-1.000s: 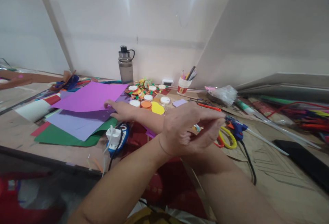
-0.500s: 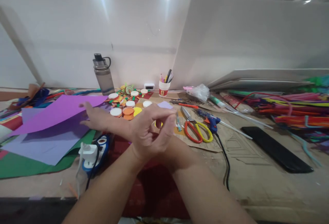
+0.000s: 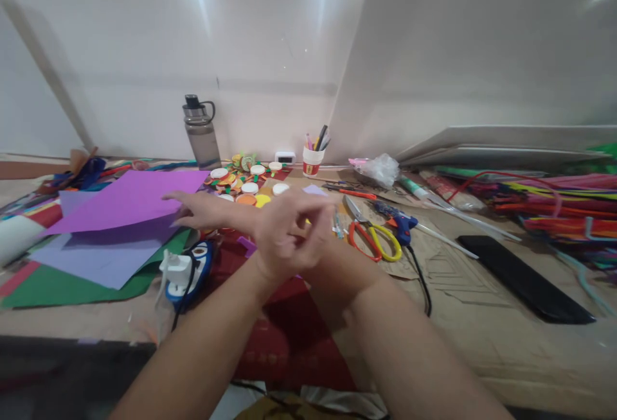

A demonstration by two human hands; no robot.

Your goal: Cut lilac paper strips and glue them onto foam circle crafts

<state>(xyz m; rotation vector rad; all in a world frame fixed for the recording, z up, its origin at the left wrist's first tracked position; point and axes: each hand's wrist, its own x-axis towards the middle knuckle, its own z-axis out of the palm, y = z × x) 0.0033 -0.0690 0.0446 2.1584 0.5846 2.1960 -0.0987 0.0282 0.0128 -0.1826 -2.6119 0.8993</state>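
Observation:
My forearms cross over a red mat (image 3: 289,336). My left hand (image 3: 292,230) is in the middle, thumb and forefinger brought together in a pinch; whatever may lie between them is too blurred to make out. Passing beneath it, my right arm reaches to the left. There my right hand (image 3: 190,208), fingers spread, is at the right edge of a purple sheet (image 3: 130,198); I cannot tell whether it touches. Lilac sheets (image 3: 101,259) and a green sheet (image 3: 72,288) lie under the purple one. A small purple strip (image 3: 247,246) rests on the mat beside my left wrist.
Behind my hands are several round paper pieces (image 3: 249,187), a bottle (image 3: 201,137) and a pen cup (image 3: 312,161). Scissors (image 3: 373,234), a glue gun (image 3: 403,228) and a black case (image 3: 523,279) lie right. A power strip (image 3: 200,262) with cords sits left.
The view has shifted slightly, so the table contents appear a little farther right and higher. Both hands keep nearly the same poses. The purple strip on the mat shows more clearly.

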